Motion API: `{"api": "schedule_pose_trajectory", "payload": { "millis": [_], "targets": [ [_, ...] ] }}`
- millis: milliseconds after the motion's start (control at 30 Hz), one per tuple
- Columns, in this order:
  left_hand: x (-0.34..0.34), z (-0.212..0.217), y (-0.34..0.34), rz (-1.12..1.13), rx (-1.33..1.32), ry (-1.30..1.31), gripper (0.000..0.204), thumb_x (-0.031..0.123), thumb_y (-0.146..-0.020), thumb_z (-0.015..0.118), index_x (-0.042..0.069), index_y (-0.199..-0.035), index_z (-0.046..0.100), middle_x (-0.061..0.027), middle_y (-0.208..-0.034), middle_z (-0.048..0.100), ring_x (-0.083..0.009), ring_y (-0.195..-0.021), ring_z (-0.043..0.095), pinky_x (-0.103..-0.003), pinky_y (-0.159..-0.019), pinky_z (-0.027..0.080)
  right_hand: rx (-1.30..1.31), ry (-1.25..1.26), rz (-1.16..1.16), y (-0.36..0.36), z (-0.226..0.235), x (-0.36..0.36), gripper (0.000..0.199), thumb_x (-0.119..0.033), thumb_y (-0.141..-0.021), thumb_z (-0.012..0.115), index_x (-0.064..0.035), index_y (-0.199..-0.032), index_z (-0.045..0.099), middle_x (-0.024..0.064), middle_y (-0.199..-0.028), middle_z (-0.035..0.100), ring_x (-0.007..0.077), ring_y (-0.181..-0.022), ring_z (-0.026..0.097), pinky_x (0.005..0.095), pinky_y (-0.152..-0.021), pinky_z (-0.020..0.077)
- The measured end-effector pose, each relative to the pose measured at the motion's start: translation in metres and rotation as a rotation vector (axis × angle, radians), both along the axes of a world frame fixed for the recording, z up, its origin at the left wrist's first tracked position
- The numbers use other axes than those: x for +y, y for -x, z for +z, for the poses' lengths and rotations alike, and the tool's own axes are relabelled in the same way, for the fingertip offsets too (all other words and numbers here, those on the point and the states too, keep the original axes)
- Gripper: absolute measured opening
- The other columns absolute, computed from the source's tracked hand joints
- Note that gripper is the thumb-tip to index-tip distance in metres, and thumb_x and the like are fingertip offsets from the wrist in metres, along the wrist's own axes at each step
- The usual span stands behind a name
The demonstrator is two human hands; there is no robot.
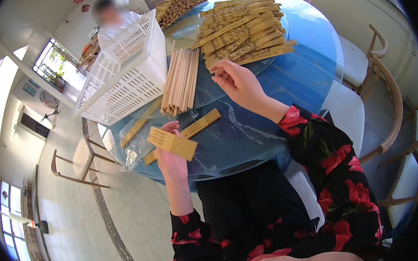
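Observation:
My left hand (pixel 173 164) is closed around a gold-brown paper chopstick sleeve (pixel 172 143), held tilted above the near edge of the table. Beneath and beside it lie more sleeves of the same colour, one long sleeve (pixel 201 124) reaching out to the right. My right hand (pixel 239 84) hovers at the near side of a large heap of printed sleeves (pixel 242 30), its fingers curled inward. Whether anything sits between those fingertips is too small to tell. Between the two hands and farther off, a bundle of bare wooden chopsticks (pixel 181 83) rests on the table.
A white slotted plastic basket (pixel 130 85) stands at the left of the round blue marbled table (pixel 309 79). Behind it is another pile of narrow brown pieces (pixel 178 11). Clear plastic film (pixel 134 154) lies near the left edge. Wooden chairs (pixel 387 95) surround the table; another person (pixel 111 32) is beyond the basket.

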State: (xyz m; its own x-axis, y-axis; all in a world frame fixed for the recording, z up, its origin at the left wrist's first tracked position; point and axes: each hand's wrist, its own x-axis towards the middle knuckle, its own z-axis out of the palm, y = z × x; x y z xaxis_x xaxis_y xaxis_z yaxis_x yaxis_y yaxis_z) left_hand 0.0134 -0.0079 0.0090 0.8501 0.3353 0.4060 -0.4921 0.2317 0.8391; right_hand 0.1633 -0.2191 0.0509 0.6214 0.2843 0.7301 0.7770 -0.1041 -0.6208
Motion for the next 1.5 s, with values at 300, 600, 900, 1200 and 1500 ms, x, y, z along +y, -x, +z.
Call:
{"api": "schedule_pose_trajectory", "payload": {
  "millis": [300, 600, 900, 1200, 1500],
  "targets": [
    [-0.032, 0.001, 0.007, -0.138, -0.014, 0.322, 0.051, 0.046, -0.106, 0.036, 0.023, -0.151, 0.031, 0.0007, -0.125, 0.053, -0.0130, -0.091, 0.049, -0.030, -0.081, 0.041, 0.619, 0.448, 0.756, 0.032, -0.009, 0.019, 0.023, -0.022, -0.098, 0.059, -0.0010, -0.097, 0.068, 0.0023, -0.081, 0.069, 0.0089, -0.067, 0.060, 0.0252, -0.060, 0.0471],
    [-0.037, -0.002, 0.011, -0.166, 0.182, 0.223, 0.027, 0.014, -0.101, 0.053, 0.003, -0.126, 0.050, 0.0026, -0.083, 0.045, -0.0047, -0.068, 0.038, -0.021, -0.062, 0.036, 0.722, 0.430, 0.820, 0.029, -0.011, 0.016, 0.020, -0.014, -0.096, 0.054, 0.0006, -0.091, 0.067, 0.0033, -0.078, 0.069, 0.0065, -0.063, 0.059, 0.0218, -0.059, 0.0458],
    [-0.049, 0.001, 0.010, -0.067, 0.181, 0.137, 0.019, 0.008, -0.100, 0.055, 0.002, -0.118, 0.055, 0.0039, -0.079, 0.046, -0.0035, -0.067, 0.040, -0.021, -0.059, 0.035, 0.782, 0.470, 0.953, 0.024, -0.009, 0.012, 0.018, -0.017, -0.096, 0.057, -0.0027, -0.096, 0.067, 0.0023, -0.083, 0.070, 0.0047, -0.070, 0.058, 0.0188, -0.061, 0.0438],
    [-0.053, -0.002, 0.011, -0.010, 0.152, -0.052, 0.023, 0.001, -0.095, 0.060, 0.003, -0.117, 0.055, -0.0003, -0.091, 0.055, -0.0047, -0.070, 0.046, -0.021, -0.060, 0.038, 0.812, 0.493, 0.939, 0.023, -0.011, 0.010, 0.016, -0.017, -0.096, 0.058, -0.0030, -0.102, 0.065, 0.0009, -0.083, 0.067, 0.0049, -0.072, 0.057, 0.0192, -0.063, 0.0447],
    [-0.052, -0.003, 0.013, -0.045, 0.150, -0.114, 0.028, 0.000, -0.093, 0.063, 0.003, -0.119, 0.053, -0.0019, -0.090, 0.058, -0.0074, -0.071, 0.051, -0.021, -0.063, 0.041, 0.876, 0.433, 0.973, 0.023, -0.013, 0.010, 0.014, -0.019, -0.098, 0.059, -0.0061, -0.098, 0.064, -0.0008, -0.082, 0.065, 0.0048, -0.072, 0.057, 0.0190, -0.064, 0.0439]
  ]
}}
